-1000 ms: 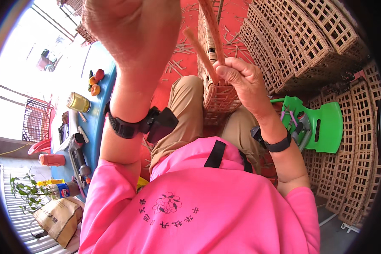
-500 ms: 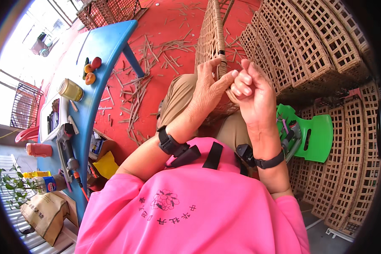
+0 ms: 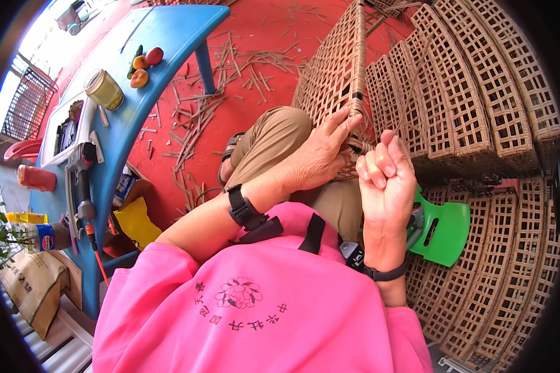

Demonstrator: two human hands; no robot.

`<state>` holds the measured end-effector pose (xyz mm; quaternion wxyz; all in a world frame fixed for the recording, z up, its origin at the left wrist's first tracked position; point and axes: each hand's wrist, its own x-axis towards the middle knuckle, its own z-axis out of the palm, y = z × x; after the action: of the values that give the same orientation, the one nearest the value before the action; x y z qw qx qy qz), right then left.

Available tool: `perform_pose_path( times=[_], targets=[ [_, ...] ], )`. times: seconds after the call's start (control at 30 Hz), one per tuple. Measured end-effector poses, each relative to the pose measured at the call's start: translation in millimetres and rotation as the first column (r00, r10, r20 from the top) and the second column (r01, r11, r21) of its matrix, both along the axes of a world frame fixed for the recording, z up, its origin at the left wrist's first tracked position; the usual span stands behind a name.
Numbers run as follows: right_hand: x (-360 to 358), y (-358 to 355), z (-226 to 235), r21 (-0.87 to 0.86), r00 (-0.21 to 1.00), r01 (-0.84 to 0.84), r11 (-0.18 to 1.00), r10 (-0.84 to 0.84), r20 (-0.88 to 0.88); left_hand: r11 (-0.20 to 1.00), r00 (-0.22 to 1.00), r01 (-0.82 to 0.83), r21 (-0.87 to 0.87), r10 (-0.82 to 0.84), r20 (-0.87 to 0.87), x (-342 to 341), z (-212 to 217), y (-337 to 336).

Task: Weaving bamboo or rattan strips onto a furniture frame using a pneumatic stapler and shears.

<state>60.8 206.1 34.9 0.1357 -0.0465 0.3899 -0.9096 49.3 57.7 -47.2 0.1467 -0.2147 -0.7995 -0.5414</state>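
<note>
A tan woven wicker panel [image 3: 331, 74] stands upright between my legs, its wrapped edge toward me and a black band around that edge. My left hand [image 3: 317, 152] is closed on the near end of the edge, fingers lying along it just below the band; its thumb side is partly hidden. Slightly right of it and apart, my right hand [image 3: 387, 177] is raised in a fist, fingers curled toward the palm. Whatever it pinches, perhaps a thin strand, cannot be made out. Both wrists wear black straps.
Stacked wicker panels [image 3: 473, 93] line the right side, beside a green plastic chair [image 3: 449, 233]. At left, a blue table [image 3: 144, 115] bears fruit [image 3: 139, 78], a glass jar [image 3: 103, 89], a white tray [image 3: 51, 127] and a power tool [image 3: 84, 193]. Cut strips [image 3: 196, 133] litter the red floor.
My right hand has drawn away from the left, widening the gap between them. My left fingers have settled lower along the panel's edge. The whole view has turned a little.
</note>
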Motion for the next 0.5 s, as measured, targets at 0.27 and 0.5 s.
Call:
perform_pose_path(
  times=[0.27, 0.5],
  targets=[
    [-26.7, -4.4, 23.1, 0.091, 0.998, -0.049, 0.995, 0.054, -0.046, 1.000, 0.999, -0.010, 0.003, 0.010, -0.054, -1.4, 2.6, 1.7],
    [-79.0, -8.2, 31.2, 0.129, 0.989, -0.145, 0.981, 0.140, 0.044, 0.997, 0.997, -0.074, -0.019, 0.074, -0.009, -0.1, 11.8, 4.1]
  ],
)
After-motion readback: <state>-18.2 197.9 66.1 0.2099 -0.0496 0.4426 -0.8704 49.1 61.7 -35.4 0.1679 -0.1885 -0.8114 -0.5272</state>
